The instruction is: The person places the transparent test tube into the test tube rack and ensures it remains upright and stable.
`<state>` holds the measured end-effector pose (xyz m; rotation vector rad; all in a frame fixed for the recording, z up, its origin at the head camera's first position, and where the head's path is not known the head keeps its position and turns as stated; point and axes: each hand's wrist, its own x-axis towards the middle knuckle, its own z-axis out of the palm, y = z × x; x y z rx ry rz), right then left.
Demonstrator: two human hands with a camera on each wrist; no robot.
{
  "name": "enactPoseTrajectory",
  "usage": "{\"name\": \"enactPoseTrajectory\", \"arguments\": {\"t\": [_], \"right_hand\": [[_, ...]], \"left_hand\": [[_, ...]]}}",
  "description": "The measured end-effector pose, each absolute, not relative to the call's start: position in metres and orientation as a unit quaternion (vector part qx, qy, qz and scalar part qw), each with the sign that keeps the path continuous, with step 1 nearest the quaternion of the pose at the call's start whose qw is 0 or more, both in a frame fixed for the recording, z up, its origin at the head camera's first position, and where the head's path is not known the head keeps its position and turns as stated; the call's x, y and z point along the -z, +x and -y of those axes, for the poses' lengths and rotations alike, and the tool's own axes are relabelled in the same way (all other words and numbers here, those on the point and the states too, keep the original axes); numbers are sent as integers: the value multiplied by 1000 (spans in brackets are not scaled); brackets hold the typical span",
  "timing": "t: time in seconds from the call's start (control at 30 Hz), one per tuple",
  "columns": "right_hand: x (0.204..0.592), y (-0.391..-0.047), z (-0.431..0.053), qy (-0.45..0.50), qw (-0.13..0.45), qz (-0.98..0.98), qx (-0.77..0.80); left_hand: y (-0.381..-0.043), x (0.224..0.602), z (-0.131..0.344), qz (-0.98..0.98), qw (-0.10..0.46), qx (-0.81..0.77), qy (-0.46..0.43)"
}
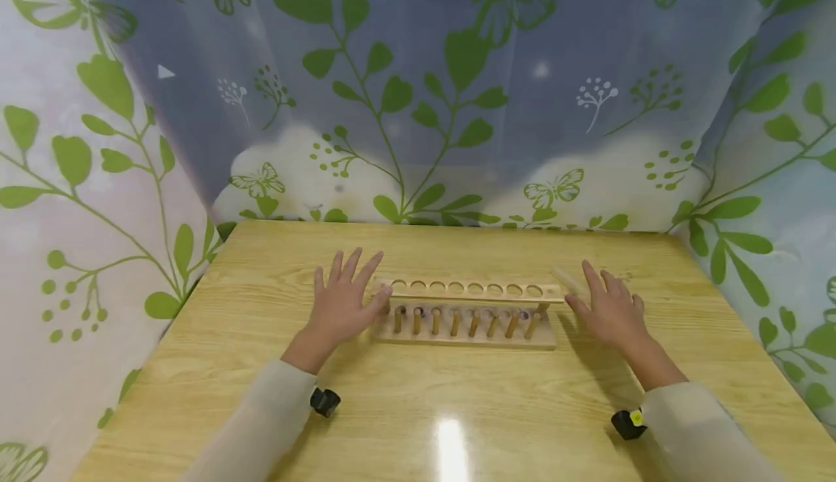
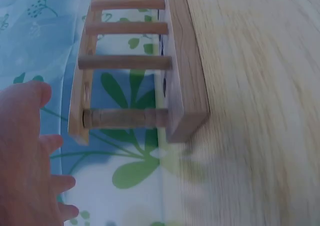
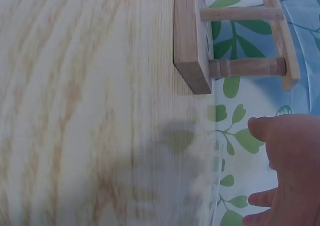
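Note:
A wooden test tube rack (image 1: 465, 341) stands upright on the table, with a row of round holes in its upper bar (image 1: 466, 291) and several pegs (image 1: 455, 323) rising from its base. My left hand (image 1: 339, 306) hovers by the rack's left end, fingers spread; the left wrist view shows a gap between its fingers and the wood. Off the right end, my right hand (image 1: 612, 313) is held with thumb and fingers apart, touching nothing in the right wrist view. Just beyond it lies a pale, see-through, tube-like piece (image 1: 567, 277), partly hidden by the hand.
The light wooden table (image 1: 392, 402) ends at the back against a curtain (image 1: 405, 104) printed with leaves and butterflies. Similar printed cloth hangs on both sides. A small black camera (image 1: 324, 401) sits on the left wrist, another black camera (image 1: 628, 424) on the right.

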<state>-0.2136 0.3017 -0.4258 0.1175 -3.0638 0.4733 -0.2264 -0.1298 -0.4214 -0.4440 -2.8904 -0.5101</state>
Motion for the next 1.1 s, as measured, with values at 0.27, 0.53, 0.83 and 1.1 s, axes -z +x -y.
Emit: {"name": "enactPoseTrajectory", "arguments": {"t": [0.27,0.53,0.83,1.1], "right_hand": [[432,-222,-311,18,10,988,-151],[436,-231,-317,14,2,989,-150],[438,-240,-317,-1,24,990,-139],[446,-245,-319,-6,41,990,-137]], "left_hand": [[-228,419,114,966,90,169,-172],[-228,420,100,962,108,152,-201],[-226,429,87,954,115,152,-230],[-222,428,84,956,98,144,-235]]}}
